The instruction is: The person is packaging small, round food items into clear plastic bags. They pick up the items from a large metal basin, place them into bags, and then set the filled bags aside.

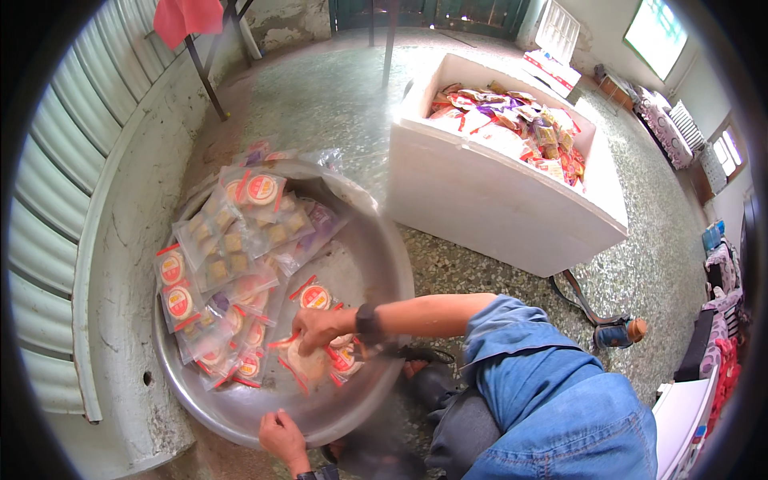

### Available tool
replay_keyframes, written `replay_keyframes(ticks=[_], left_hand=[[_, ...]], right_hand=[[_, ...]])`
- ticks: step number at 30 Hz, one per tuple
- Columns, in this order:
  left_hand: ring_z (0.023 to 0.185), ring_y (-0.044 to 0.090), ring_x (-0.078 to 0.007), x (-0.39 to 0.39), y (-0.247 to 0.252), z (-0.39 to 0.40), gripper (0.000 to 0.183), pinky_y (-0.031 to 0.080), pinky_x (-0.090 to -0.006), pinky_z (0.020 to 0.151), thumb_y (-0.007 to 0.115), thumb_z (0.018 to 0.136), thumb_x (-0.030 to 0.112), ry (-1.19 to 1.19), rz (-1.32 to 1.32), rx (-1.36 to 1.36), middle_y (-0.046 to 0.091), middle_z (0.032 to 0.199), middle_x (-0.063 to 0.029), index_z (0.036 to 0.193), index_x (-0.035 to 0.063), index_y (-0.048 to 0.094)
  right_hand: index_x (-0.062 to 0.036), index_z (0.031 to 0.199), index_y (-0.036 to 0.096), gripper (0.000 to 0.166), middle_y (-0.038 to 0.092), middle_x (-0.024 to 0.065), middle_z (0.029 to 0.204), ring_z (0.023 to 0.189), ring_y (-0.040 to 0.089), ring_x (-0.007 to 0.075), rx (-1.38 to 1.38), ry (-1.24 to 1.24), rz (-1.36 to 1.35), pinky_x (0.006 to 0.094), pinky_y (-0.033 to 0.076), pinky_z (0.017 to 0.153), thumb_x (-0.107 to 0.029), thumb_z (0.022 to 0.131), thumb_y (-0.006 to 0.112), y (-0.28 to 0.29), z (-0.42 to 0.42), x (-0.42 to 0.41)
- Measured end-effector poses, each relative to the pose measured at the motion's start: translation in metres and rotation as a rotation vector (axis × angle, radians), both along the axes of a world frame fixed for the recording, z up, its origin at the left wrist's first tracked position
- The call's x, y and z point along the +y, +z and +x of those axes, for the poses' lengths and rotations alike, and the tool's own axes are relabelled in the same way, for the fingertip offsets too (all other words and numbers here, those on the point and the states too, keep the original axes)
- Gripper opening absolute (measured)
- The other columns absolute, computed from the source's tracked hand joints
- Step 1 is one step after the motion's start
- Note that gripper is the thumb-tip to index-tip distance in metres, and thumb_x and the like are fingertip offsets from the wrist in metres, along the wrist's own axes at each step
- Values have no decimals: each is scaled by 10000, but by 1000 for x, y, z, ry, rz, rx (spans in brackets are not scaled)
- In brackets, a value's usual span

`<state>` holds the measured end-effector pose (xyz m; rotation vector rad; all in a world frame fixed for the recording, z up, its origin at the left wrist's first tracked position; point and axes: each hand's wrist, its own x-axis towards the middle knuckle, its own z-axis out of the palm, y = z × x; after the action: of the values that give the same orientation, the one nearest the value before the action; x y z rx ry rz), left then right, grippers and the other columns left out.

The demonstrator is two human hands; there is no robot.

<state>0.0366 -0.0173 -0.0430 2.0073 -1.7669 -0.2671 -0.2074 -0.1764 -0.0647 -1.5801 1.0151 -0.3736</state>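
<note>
A wide round metal basin [234, 423] stands on the floor before me, with clear plastic packets in it. My right hand [318, 330] reaches inside, its fingers on a round-biscuit packet [309, 363] with red edges; blur hides the exact grip. Close to that hand lie a packet with a round red label [315, 297] and another red-labelled packet [345, 360]. On the basin's far left side, packets of small square brown pieces [219, 246] are heaped with more round-biscuit packets [180, 303]. My left hand [283, 437] is at the near rim, fingers curled, with nothing visible in it.
A large white foam box [504, 198], piled with bagged snacks [510, 126], stands right of the basin. A strap with a blue-and-orange end [618, 333] lies on the speckled floor [468, 255]. A low wall [138, 240] runs along the left; metal legs [204, 78] stand behind.
</note>
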Motion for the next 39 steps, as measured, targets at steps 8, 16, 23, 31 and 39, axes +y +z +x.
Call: replay_keyframes(ticks=[8,16,23,31,39], left_hand=[[677,548,-407,1,1,5,238,403,-511,609,635,831,136,-2,22,-16,561,707,-185,679,-16,535],[712,572,-405,3,-11,7,258,416,-522,625,627,853,178,4,35,-82,579,732,-184,692,-11,556],[711,582,-405,0,-2,10,232,437,-517,625,639,839,194,18,22,-119,602,748,-180,698,23,575],[717,595,-397,-5,-5,3,214,458,-510,624,619,832,191,18,34,-102,606,736,-164,692,35,582],[721,603,-377,4,7,3,205,473,-493,631,644,820,192,86,50,-41,612,739,-147,691,43,587]], right_hand=[[45,1071,655,408,647,28,820,759,581,77,-262,-514,-372,269,486,628,-215,774,756,149,-151,18],[-13,1182,609,439,681,184,882,823,678,326,1231,-1085,-1246,420,538,775,-142,771,692,287,-329,113],[-26,1160,639,398,661,160,1086,1022,634,311,1430,-910,-1102,426,504,879,-208,810,692,281,-317,113],[-47,1088,669,360,661,121,1021,901,658,285,857,-294,-868,410,515,795,-271,807,691,215,-142,16],[-40,1006,675,417,684,192,954,947,657,366,994,418,-445,438,523,830,-338,717,710,69,-9,-59]])
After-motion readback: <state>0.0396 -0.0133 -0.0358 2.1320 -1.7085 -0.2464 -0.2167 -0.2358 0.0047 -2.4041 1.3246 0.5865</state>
